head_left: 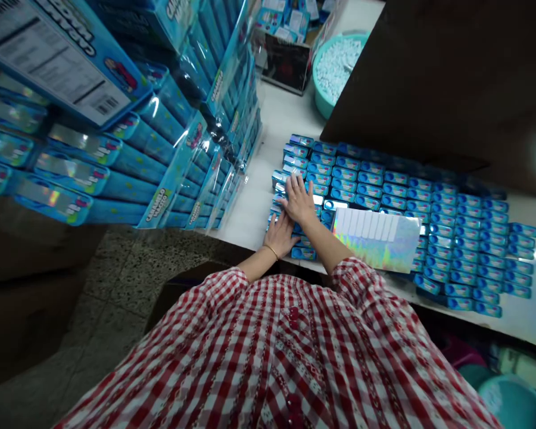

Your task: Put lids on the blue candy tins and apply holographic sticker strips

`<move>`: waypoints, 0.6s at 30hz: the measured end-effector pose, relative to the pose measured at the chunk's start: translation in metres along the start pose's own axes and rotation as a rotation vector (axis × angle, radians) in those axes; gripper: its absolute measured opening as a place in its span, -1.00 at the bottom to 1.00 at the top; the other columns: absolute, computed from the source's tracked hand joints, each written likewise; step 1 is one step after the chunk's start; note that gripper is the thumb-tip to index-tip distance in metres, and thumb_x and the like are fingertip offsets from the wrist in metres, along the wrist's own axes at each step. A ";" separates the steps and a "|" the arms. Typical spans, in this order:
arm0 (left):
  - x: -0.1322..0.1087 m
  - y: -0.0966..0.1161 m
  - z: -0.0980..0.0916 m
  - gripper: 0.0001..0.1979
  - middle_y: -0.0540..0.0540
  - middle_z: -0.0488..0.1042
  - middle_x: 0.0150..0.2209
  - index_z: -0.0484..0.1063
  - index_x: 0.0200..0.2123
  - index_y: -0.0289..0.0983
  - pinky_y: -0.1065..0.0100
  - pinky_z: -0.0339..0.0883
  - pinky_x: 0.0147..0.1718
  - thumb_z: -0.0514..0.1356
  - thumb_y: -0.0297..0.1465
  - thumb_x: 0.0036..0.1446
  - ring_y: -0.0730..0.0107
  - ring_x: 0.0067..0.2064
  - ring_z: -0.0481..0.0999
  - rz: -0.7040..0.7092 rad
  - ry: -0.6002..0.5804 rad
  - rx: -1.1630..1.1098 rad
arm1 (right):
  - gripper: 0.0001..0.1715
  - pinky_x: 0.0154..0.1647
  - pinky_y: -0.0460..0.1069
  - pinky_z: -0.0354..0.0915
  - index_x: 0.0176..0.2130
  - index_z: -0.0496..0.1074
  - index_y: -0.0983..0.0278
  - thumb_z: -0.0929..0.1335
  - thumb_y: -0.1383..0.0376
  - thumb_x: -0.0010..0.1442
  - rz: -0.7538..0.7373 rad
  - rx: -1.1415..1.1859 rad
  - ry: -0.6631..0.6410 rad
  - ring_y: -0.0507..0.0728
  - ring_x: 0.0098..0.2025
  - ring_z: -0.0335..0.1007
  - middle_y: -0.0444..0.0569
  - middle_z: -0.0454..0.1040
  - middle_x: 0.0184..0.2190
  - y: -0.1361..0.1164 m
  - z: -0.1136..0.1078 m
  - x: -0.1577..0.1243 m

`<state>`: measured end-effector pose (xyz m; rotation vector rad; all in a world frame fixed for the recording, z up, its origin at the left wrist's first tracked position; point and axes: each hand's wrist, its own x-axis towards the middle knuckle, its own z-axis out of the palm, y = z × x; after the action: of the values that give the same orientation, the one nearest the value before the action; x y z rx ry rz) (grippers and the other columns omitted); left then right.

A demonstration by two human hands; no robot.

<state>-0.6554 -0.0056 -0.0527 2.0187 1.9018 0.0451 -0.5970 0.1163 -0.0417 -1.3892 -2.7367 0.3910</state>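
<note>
Rows of small blue boxes [370, 190] with shiny ends stand packed together on the white table. My left hand [280, 237], with a thin bangle at its wrist, lies on the boxes at the left end near the table's front edge. Just beyond it, my right hand [298, 199] rests flat over the same boxes, fingers stretched out. The two hands touch or nearly touch, and some boxes under them are hidden. Beside my right forearm lies a shiny rainbow-coloured sticker sheet [375, 256] with white strips along its upper part, on top of the boxes.
At left, tall stacks of wrapped blue cartons [178, 173] rise beside the table [245, 220]. A turquoise basin [324, 104] holding small white pieces stands at the back near an open box [281, 59] of blue packets. A large dark panel [446, 89] borders the far side.
</note>
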 end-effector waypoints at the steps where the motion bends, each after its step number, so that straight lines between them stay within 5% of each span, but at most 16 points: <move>1: -0.001 -0.001 0.000 -0.28 -0.31 0.02 0.31 0.02 0.27 -0.45 -0.03 -0.26 0.28 -0.03 -0.10 0.19 0.05 0.36 -0.13 -0.002 0.002 0.001 | -0.22 0.30 0.32 -0.38 0.30 -0.02 0.42 0.10 -0.01 0.29 -0.007 -0.001 -0.014 0.29 0.37 -0.31 0.18 -0.10 0.34 0.000 0.005 0.012; 7: -0.006 -0.019 0.000 -0.28 -0.32 0.06 0.30 0.08 0.26 -0.43 -0.04 -0.26 0.28 0.00 -0.08 0.16 0.02 0.35 -0.08 -0.039 0.001 -0.018 | -0.07 0.31 0.29 -0.44 0.31 -0.06 0.47 0.15 -0.10 0.23 -0.096 0.020 -0.018 0.30 0.37 -0.38 0.21 -0.18 0.35 -0.016 0.027 0.033; 13: -0.010 -0.065 -0.011 -0.32 -0.32 0.09 0.28 0.10 0.26 -0.39 -0.04 -0.27 0.29 0.01 -0.14 0.16 0.03 0.35 -0.08 -0.145 0.023 0.006 | -0.11 0.31 0.28 -0.42 0.31 -0.06 0.44 0.08 -0.10 0.26 -0.170 0.089 -0.107 0.28 0.37 -0.32 0.14 -0.16 0.35 -0.058 0.023 0.070; 18: -0.006 -0.088 -0.023 -0.29 -0.27 -0.10 0.34 -0.01 0.30 -0.37 -0.03 -0.33 0.28 0.00 -0.14 0.17 0.07 0.36 -0.14 -0.179 0.038 0.035 | -0.10 0.30 0.29 -0.45 0.32 -0.12 0.52 0.01 -0.08 0.28 0.087 0.088 0.024 0.29 0.37 -0.37 0.23 -0.21 0.35 -0.015 0.001 0.108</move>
<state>-0.7461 -0.0037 -0.0548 1.8737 2.1124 0.0034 -0.6740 0.1940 -0.0469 -1.4844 -2.6120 0.4896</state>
